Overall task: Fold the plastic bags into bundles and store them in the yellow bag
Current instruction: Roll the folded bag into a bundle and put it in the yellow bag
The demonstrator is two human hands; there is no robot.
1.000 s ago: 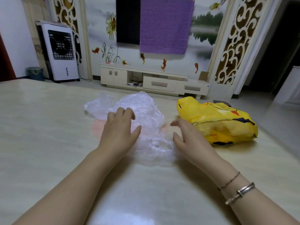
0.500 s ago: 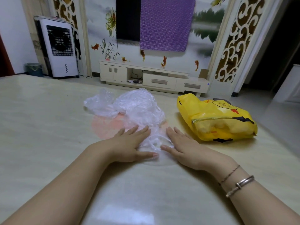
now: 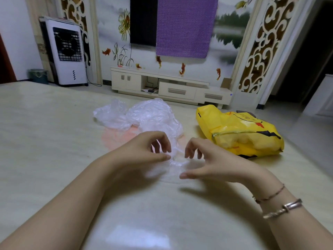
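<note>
The crumpled clear plastic bag lies on the pale glossy tabletop, stretching from between the hands away toward the far left, its near end bunched between them. The left hand pinches that near end with curled fingers, and it sits closest. The right hand hovers arched just beside it, whether gripping I cannot tell; the yellow printed plastic bag lies near on the right.
</note>
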